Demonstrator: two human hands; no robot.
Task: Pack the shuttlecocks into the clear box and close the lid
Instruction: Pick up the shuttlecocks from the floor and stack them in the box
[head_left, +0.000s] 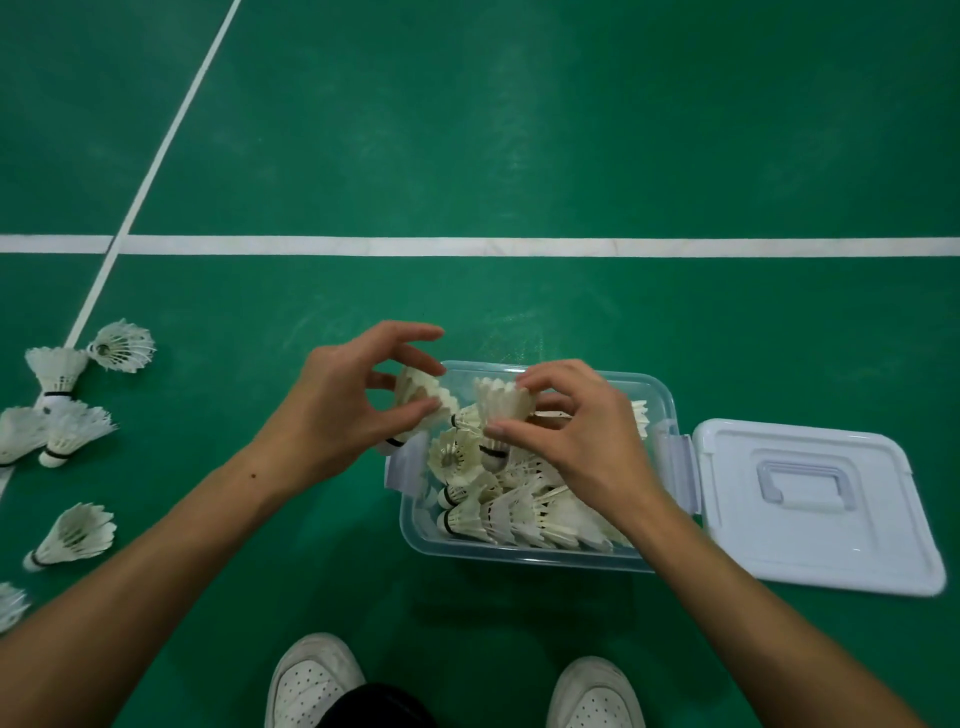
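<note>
A clear box (524, 558) stands on the green floor in front of me, holding several white feather shuttlecocks (524, 512). My left hand (337, 410) grips one shuttlecock (421, 397) by its feathers over the box's left edge. My right hand (576, 436) pinches another shuttlecock (501, 397) above the middle of the box. The white lid (810, 506), handle side up, lies flat on the floor just right of the box.
Several loose shuttlecocks (72, 434) lie on the floor at the far left, near a white court line (467, 246). My two white shoes (311, 680) are at the bottom edge, below the box.
</note>
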